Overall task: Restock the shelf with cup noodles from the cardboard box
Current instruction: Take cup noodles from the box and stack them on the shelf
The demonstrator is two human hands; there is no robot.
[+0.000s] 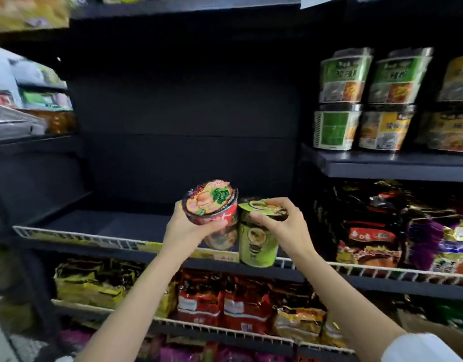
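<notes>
Printed characters show on the green-and-yellow labelled noodle tubs [363, 100] and the red noodle packets [225, 301]. All are too blurred to read.

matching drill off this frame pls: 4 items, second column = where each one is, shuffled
Items
1. red cup noodle
2. green cup noodle
3. stacked green-label tubs
4. red noodle packets

Places
A. shelf below the one with the wire rail
B. right hand's grip, fingers over the lid
C. upper right shelf
D. left hand's grip, tilted, above the bare shelf

Pairs: 1-D, 2-B, 3-C, 4-A
</notes>
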